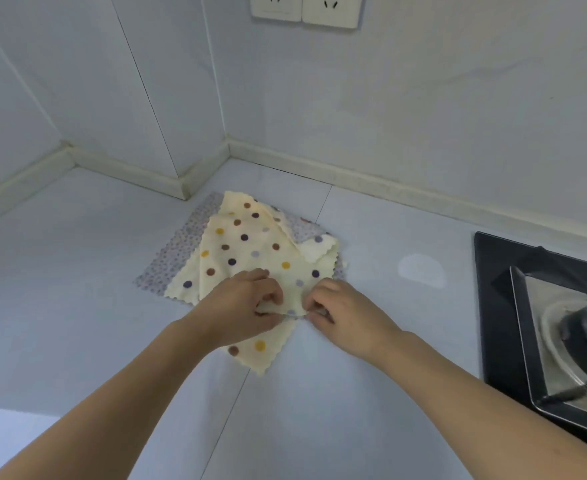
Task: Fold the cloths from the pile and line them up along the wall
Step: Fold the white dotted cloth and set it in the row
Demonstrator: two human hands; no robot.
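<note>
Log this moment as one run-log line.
step: start fold | left hand: pinches polka-dot cloth | right hand: pinches same edge | pile: on grey floral cloth | wall row: none visible

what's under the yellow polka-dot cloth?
A grey small-dotted cloth lies flat beneath the yellow polka-dot cloth, showing at its left and far-right edges. Its middle is covered, so any further cloths there cannot be seen. Left hand and right hand pinch the yellow cloth's near part.
</note>
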